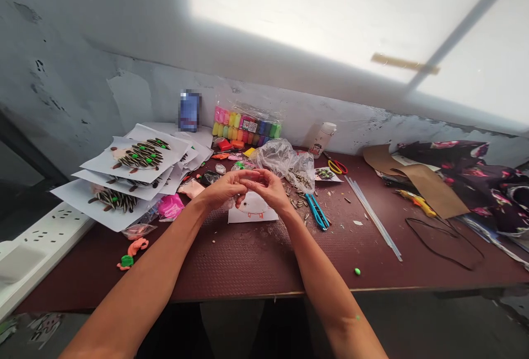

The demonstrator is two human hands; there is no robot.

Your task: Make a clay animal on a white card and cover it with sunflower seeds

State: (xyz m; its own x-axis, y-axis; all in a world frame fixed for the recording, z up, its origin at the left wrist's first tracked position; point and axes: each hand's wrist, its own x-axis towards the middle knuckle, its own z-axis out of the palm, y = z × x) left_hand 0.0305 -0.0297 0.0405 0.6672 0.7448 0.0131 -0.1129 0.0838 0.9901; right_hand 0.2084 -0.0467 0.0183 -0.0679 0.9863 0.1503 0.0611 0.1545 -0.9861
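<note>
My left hand (221, 189) and my right hand (268, 188) meet at the fingertips above a white paper with an orange outline drawing (248, 215). The fingers of both are bent and pressed together; whatever lies between them is too small or hidden to name. Just behind them are a clear plastic bag (281, 158) and scattered striped seeds (298, 200). A teal cutter (317, 211) lies right of the paper. To the left sits a pink clay packet (170, 206).
Papers with seed hedgehogs (142, 155) are stacked at left, beside a white power strip (45, 232). Colored clay packs (248, 125) and a bottle (322, 140) stand at the wall. Scissors (336, 166), glue sticks (374, 218) and a yellow glue gun (417, 203) lie right.
</note>
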